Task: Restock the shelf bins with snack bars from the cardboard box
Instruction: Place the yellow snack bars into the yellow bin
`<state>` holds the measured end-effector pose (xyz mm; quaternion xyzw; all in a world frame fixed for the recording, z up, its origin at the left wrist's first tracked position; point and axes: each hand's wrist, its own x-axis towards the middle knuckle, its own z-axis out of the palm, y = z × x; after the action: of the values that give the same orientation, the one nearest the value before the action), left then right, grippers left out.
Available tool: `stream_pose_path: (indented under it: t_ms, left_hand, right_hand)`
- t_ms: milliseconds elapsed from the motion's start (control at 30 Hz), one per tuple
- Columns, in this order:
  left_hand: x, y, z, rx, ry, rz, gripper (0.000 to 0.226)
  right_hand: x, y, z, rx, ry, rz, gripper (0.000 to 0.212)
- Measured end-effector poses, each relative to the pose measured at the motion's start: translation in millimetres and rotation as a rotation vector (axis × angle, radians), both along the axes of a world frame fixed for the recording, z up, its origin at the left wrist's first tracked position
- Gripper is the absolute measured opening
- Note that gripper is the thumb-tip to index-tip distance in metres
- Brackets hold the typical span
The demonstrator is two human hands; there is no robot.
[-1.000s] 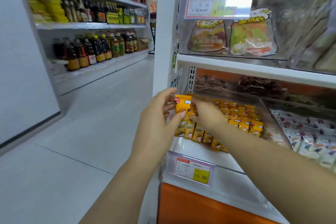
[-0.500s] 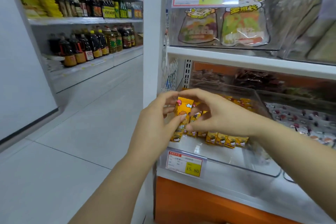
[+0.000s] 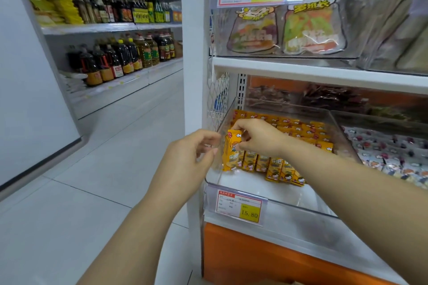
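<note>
Snack bar (image 3: 231, 152) upright in clear bin (image 3: 278, 201).
Right hand (image 3: 257, 139) pinches its top; left hand (image 3: 185, 159) alongside, fingers (image 3: 205, 137) loosely curled, empty.

Snack bars (image 3: 273, 164) in bin (image 3: 273, 201); price tag (image 3: 239, 207) before.

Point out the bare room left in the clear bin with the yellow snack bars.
Free: the white bin floor between the front row of bars and the front wall above the 15.80 price tag. Crowded: the back rows and the left corner, where the right hand holds a bar.
</note>
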<state>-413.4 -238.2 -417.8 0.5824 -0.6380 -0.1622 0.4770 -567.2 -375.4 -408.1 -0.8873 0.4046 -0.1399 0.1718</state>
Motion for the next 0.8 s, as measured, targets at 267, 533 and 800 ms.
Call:
stream_pose_path:
  t_ms: [267, 533, 800]
  left_hand:
    - [0, -5, -2, 0.004, 0.013, -0.004, 0.035]
    - [-3, -6, -4, 0.017, 0.044, 0.013, 0.023]
    - [-1, -7, -4, 0.032, 0.032, 0.017, 0.021]
  right_hand:
    - [-27, -9, -5, -0.097, 0.171, -0.08, 0.04]
    - [6, -8, -6, -0.046, 0.073, 0.045, 0.021]
    - [6, -16, -8, -0.058, 0.267, 0.042, 0.023]
